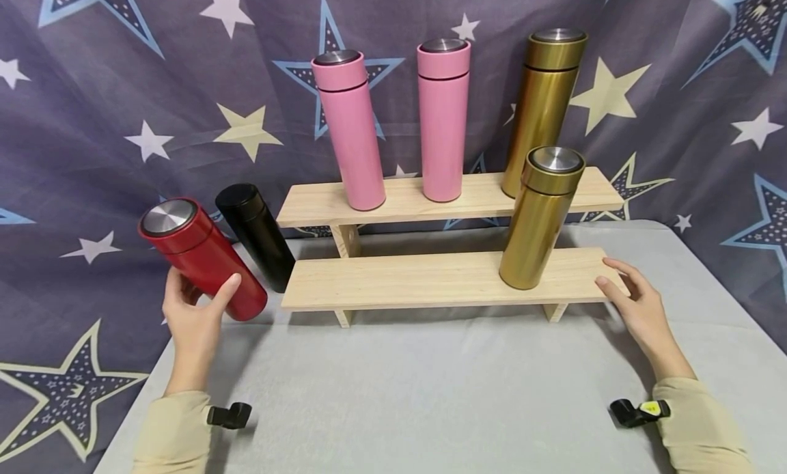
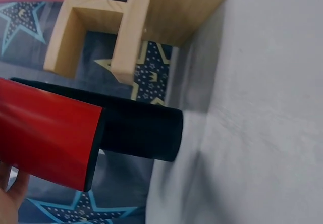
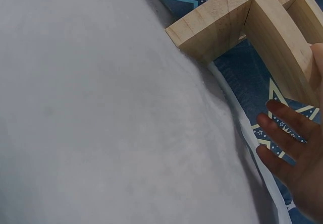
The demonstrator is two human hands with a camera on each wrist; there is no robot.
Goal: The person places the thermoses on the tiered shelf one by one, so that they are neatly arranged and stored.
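My left hand [image 1: 193, 324] grips a red thermos bottle [image 1: 205, 262] with a steel-topped lid, thumb on one side and fingers on the other. In the left wrist view the red thermos [image 2: 45, 128] appears raised off the table, its base higher than that of the black bottle [image 2: 141, 128] behind it. That black bottle [image 1: 255, 231] stands left of a two-step wooden shelf [image 1: 393, 279]. Beside the shelf's right end is my right hand [image 1: 642, 313], its thumb at the lower board's edge. The other fingers are spread and hold nothing in the right wrist view.
Two pink thermoses, one left [image 1: 350, 132] and one right [image 1: 443, 126], stand on the upper step with a tall gold thermos [image 1: 547, 112]. A shorter gold thermos [image 1: 541, 221] stands on the lower step. Behind hangs a star-patterned cloth [image 1: 184, 85]; a pale cloth covers the table [image 1: 430, 392].
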